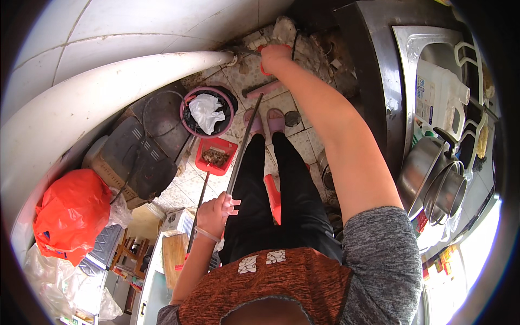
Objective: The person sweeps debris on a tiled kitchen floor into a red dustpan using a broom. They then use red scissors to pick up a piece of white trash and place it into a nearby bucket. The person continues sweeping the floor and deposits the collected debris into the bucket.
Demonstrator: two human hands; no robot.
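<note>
My left hand point(213, 215) is closed around the upper end of a long metal broom handle point(245, 142), near a pink plastic clip. The handle slopes down to a pink broom head point(264, 88) on the tiled floor, just beyond my feet. My right hand point(276, 57) reaches far forward and down; it grips something red, whose edges show on both sides of my fist, with a dark part pointing left towards the pipe's end. What the red thing is, I cannot tell. A red dustpan point(216, 156) holding brown debris lies left of the handle.
A pink-rimmed bin point(207, 111) with a white bag stands left of my feet, beside a dark appliance point(146, 156). A thick white pipe point(122, 85) runs along the tiled wall. To the right are a metal sink point(400, 61) and steel pans point(420, 170). A red bag point(73, 215) is at left.
</note>
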